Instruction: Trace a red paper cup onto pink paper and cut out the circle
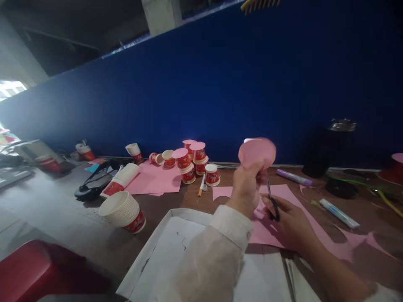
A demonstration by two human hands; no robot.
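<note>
My left hand [247, 184] is closed on a roughly round piece of pink paper [257, 152], holding it up over the table. Just to its right, my right hand [285, 214] grips a pair of scissors [273, 204] by the dark handles. The blades point upward beside the lower edge of the paper. Beneath both hands lies a larger sheet of pink paper [267, 235] with curved cut-outs along its edge. Whether the blades touch the round piece cannot be made out.
Red paper cups [181, 159] topped with pink discs stand stacked at the back. A cup stack [124, 212] leans at the left near pink sheets [157, 178]. A white box lid [163, 251] lies in front. A purple tube [294, 177], a glue stick [339, 213] and a black bottle [324, 147] are at the right.
</note>
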